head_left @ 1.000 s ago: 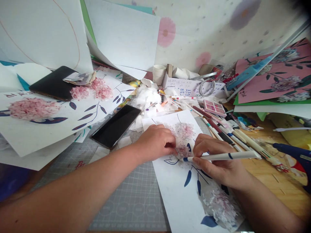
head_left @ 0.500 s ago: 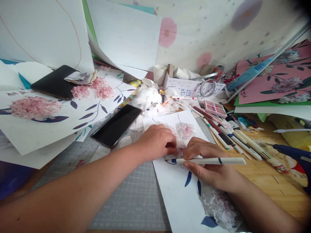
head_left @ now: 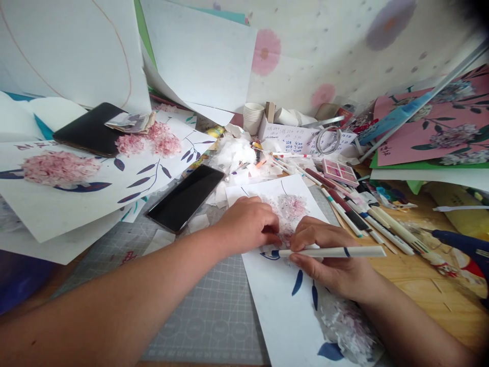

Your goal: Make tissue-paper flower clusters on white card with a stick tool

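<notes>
A white marker pen (head_left: 336,252) with a dark blue tip and ring is pinched in my right hand (head_left: 324,250). It lies nearly level, its tip at a dark blue leaf outline (head_left: 269,255) on the white sheet of paper (head_left: 263,290). Just left of the tip, my left hand (head_left: 252,221) rests on the same sheet, fingers curled and closed beside a pink-and-white textured flower (head_left: 294,206); its fingertips are partly hidden. Painted blue leaves (head_left: 297,283) and a second pale textured flower (head_left: 347,326) lie lower on the sheet, partly under my right forearm.
A grey cutting mat (head_left: 214,311) lies beneath the sheet. Left of it are a black phone (head_left: 186,199) and finished flower sheets (head_left: 168,178) with a dark tablet-like case (head_left: 86,130). Several markers (head_left: 355,214) and a blue glue gun (head_left: 462,242) lie right. Paper cups (head_left: 253,118) stand behind.
The whole view has shifted very slightly. Both hands and the marker pen keep almost the same place on the sheet, and the leaf outline at the tip looks slightly darker.
</notes>
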The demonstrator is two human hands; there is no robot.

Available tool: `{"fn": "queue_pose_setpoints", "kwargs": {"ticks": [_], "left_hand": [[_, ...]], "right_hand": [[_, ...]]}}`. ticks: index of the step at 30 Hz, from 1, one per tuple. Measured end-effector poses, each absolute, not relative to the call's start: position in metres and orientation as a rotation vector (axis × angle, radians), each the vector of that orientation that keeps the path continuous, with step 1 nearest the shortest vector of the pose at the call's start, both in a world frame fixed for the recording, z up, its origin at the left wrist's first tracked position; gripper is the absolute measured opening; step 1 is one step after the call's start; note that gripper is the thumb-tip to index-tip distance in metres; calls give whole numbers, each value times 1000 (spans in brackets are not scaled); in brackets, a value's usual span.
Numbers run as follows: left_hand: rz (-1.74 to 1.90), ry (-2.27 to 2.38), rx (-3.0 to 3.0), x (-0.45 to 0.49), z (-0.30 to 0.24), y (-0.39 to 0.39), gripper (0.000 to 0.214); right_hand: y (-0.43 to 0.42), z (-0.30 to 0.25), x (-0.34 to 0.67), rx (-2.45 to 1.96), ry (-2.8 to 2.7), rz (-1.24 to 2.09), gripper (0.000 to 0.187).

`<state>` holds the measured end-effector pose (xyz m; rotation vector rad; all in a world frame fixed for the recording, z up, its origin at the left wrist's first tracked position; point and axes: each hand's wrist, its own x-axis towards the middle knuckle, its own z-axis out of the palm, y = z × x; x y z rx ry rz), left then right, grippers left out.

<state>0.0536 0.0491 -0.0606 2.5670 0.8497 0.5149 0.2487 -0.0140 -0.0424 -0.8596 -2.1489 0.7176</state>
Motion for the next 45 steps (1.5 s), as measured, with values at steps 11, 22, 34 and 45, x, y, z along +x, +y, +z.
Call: {"fn": "queue_pose_setpoints", "kwargs": {"ticks": [11,22,34,45], "left_hand": [[523,856,2562,53,-61,49,19],[517,866,2561,54,-61,49,20],[523,860,2564,54,-61,49,20],[526,870,2556,54,-61,49,21]], "right_hand": [[-14,-42,249,-846,-2161,720,6],[-14,-43,252,-879,-2146,714,6],[-12,-46,255,-901,-2125,734,5],[-11,-46,256,-894,-2124,732,4]]}}
